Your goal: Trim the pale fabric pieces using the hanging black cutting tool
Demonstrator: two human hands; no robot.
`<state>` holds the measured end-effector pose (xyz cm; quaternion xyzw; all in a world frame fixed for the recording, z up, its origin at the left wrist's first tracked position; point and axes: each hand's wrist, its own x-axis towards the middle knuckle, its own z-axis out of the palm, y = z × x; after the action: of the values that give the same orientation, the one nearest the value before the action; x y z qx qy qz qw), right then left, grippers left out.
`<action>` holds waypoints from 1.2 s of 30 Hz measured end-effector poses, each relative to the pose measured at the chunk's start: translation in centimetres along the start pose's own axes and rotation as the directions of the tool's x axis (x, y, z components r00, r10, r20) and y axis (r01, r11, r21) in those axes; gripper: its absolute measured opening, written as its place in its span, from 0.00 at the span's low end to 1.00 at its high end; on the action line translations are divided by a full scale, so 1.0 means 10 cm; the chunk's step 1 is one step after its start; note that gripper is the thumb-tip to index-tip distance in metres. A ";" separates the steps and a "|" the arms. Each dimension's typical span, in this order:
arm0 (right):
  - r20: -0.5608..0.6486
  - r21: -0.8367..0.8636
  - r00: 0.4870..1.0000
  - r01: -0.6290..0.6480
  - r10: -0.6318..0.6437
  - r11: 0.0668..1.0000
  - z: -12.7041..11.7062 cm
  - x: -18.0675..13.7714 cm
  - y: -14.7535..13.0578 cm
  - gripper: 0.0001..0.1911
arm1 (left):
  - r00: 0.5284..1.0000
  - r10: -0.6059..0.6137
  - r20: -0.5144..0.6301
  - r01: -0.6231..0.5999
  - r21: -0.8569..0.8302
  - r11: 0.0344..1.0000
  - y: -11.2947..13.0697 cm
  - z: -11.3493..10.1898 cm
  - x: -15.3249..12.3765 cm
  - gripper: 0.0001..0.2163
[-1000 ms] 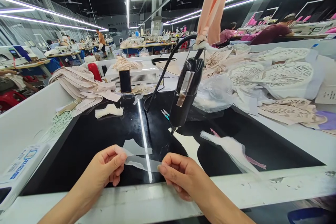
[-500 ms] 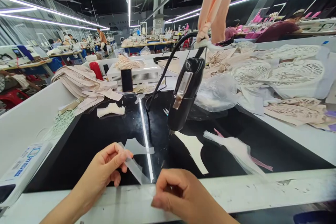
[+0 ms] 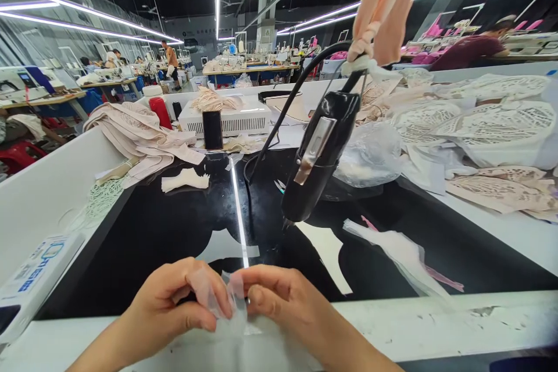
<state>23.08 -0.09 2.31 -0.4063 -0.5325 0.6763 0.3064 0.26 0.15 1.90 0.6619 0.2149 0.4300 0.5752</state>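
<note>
I have the sheer strip [image 3: 238, 309] up at the near edge of the desk [image 3: 405, 319], bunched between both hands. By my reading, the step in hand is working this limp piece with the fingertips, sorting or lining up its ends. My left hand [image 3: 168, 302] is closed loosely on it, the material lying across the curled fingers; my right hand [image 3: 294, 311] has its grip shut on the other side, forefinger and thumb close in. The strip is so clear and crumpled there that I can't fairly say where each pinch falls.

The next move, I judge, calls for a light touch and one steady hold before the other lets go, since the strip could fold over itself or slip.

On the black mat [image 3: 152, 244] just beyond lie a sheer cut piece [image 3: 222, 243] and a cream panel [image 3: 325, 250], with the black handheld tool [image 3: 320, 157] hanging tilted above. The container I find nearby is the clear plastic bag [image 3: 370, 154] behind the tool; its crinkles hide whatever is inside. The desk's raised white sides box in fabric piles at left and right.
</note>
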 end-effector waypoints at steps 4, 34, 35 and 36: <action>-0.084 0.204 0.995 0.071 -0.055 0.976 0.16 0.08 -0.01 0.17 | 0.996 -0.025 0.083 0.015 0.119 0.993 -0.03 -0.03 0.00 0.07; -0.068 -0.758 0.855 0.291 -0.515 0.583 -0.10 0.43 -0.04 0.10 | 0.847 -0.381 -0.370 0.519 0.424 0.742 -0.12 -0.15 0.30 0.10; -0.058 -0.775 0.853 0.289 -0.519 0.562 -0.10 0.44 -0.03 0.10 | 0.859 -0.337 -0.386 0.501 0.494 0.710 -0.13 -0.16 0.29 0.08; -0.050 -0.796 0.852 0.282 -0.522 0.536 -0.10 0.45 -0.02 0.11 | 0.872 -0.288 -0.395 0.478 0.563 0.674 -0.14 -0.16 0.28 0.06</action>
<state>21.79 4.27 1.38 -0.4533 -0.7965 0.2313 0.3265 0.71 3.59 1.43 0.6915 0.5616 0.2848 0.3541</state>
